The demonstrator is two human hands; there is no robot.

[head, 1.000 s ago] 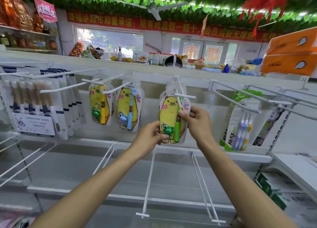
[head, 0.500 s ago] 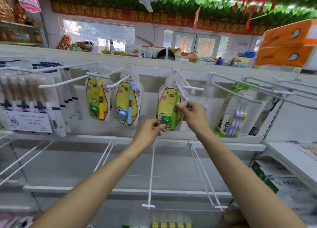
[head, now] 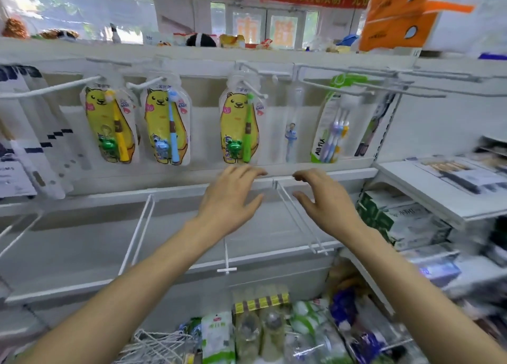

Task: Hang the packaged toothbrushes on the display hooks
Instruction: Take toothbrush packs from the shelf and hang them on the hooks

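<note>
Three yellow bear toothbrush packs hang on white display hooks: one with a yellow brush (head: 111, 125), one with a blue brush (head: 166, 126), one with a green brush (head: 240, 126) on the middle hook (head: 253, 89). My left hand (head: 230, 199) and my right hand (head: 322, 202) hover just below the green-brush pack, fingers relaxed and spread, holding nothing. A basket (head: 162, 344) of more packaged goods (head: 260, 325) lies at the bottom.
A clear pack with a blue brush (head: 290, 133) and a green-white multi-brush pack (head: 334, 122) hang to the right. Dark-striped packs (head: 41, 133) hang at the left. Long white hooks (head: 137, 232) jut out from the lower rail. Boxed goods (head: 403, 221) fill the right shelves.
Both hands have let go of the green-brush pack and dropped below it; the pack now hangs alone on its hook. The view has tilted downward.
</note>
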